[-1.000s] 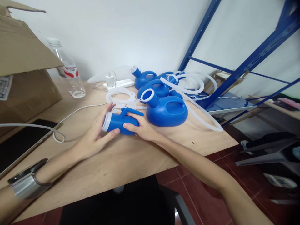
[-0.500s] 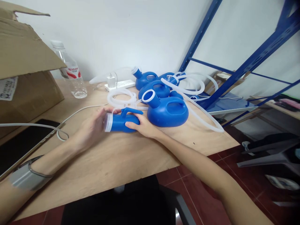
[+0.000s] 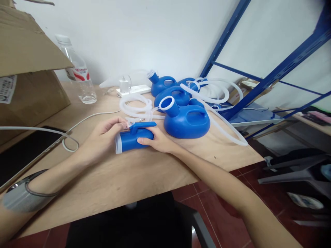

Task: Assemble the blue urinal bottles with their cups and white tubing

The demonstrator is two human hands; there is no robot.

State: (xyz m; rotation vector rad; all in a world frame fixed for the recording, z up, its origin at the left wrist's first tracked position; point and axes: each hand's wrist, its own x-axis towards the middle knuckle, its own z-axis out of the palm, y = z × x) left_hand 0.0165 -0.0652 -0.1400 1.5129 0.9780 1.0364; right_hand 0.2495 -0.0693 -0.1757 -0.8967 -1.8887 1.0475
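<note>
My right hand [image 3: 157, 139] is wrapped round the body of a blue urinal bottle [image 3: 134, 139], held tilted on its side just above the table. Its white-rimmed mouth [image 3: 118, 144] points left, and its handle is uppermost. At the neck, my left hand [image 3: 110, 129] pinches a small translucent plastic piece [image 3: 127, 124] between thumb and fingers; its exact shape is hard to make out. Just behind lies a coiled clear tube [image 3: 136, 105]. Another blue urinal bottle [image 3: 187, 122] stands to the right, its mouth uncovered.
More blue urinal bottles [image 3: 172, 96] and looped clear tubing [image 3: 219, 91] crowd the back right. A power strip [image 3: 137, 90], a water bottle [image 3: 84, 81] and a cardboard box [image 3: 31, 94] are at the back and left. A tablet-like black device [image 3: 28, 151] lies nearer me. A blue shelf frame [image 3: 274, 72] rises at right.
My left hand has shifted from the bottle's mouth to its neck, closing into a pinch. The bottle's mouth end has dipped slightly toward me; my right hand keeps its hold.
</note>
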